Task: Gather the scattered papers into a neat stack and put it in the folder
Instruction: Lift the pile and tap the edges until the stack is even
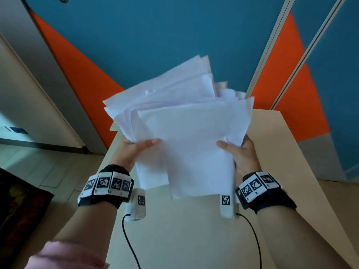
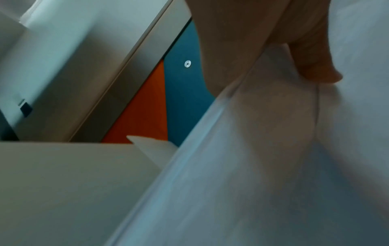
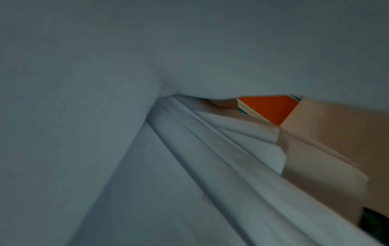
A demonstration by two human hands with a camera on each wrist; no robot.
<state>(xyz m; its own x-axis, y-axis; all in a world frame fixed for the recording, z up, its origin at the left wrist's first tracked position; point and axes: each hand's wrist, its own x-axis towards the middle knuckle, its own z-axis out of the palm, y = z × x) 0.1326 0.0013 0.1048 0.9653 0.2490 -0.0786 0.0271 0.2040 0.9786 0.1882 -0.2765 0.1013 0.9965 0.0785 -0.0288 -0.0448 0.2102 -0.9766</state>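
White paper sheets (image 1: pixel 180 121), fanned and uneven at their far corners, were held in the air above a pale beige tabletop (image 1: pixel 281 152), the left hand (image 1: pixel 134 150) and right hand (image 1: pixel 242 154) each clamped on a side edge with thumbs across the top sheet. The gathering looked done and the squaring-up was the step in hand. The next move would likely call for tapping the edges level against the table before any filing; no folder could be seen in any view.

Black wristbands (image 1: pixel 108 193) with white tag-marked blocks, white camera pods (image 1: pixel 136 207) (black cables trailing), pink sleeve (image 1: pixel 64 255)
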